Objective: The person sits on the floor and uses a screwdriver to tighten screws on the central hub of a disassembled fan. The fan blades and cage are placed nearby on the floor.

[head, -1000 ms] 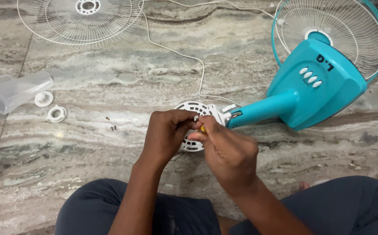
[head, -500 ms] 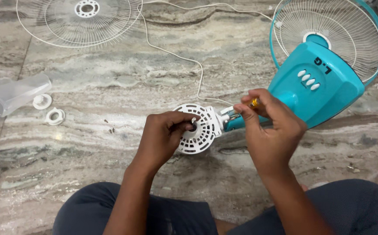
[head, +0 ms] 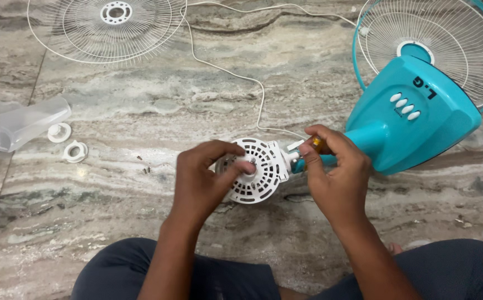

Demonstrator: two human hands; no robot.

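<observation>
— What does the person wear on the arms?

— Nothing: both forearms are bare to the frame's lower edge, with no sleeve, watch or ring on the left hand (head: 199,180) at nine o'clock or the right hand (head: 336,178) at three.

— And the legs?

— Dark navy trousers (head: 119,275), at seven and five o'clock.

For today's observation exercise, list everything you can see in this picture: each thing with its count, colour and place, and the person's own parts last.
Fan body: one, turquoise, lying on the floor at right.
Wire guard: one, white, on the fan, top right.
Loose wire guard: one, white, top left.
Motor housing: one, white, vented, centre, on the fan's neck.
Cord: one, white, across the floor.
Fan blade: one, clear, far left.
Plastic rings: two, white, beside the blade.
Floor: grey-brown marble.
Left hand: on the housing.
Right hand: pinching a small orange-handled thing.
</observation>
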